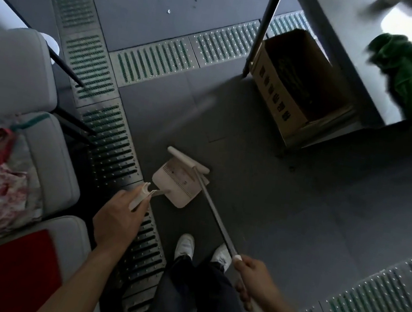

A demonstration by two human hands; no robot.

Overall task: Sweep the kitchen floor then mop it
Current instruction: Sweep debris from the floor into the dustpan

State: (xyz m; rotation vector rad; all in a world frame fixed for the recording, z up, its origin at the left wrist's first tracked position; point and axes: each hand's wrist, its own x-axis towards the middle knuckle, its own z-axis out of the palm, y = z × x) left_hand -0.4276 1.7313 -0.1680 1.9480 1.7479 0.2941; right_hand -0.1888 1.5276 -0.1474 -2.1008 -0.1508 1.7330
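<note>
Just ahead of the shoes, the left hand is clamped on the dustpan handle and the right hand on the broom, its head touching the pan. A tilted pan could spill into the grate beside it. Beyond the pan the floor lies open up to the box.

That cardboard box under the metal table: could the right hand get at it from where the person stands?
Probably not without stepping forward. The right hand is closed on the broom handle, and the cardboard box sits well beyond the dustpan, tucked behind the table leg.
</note>
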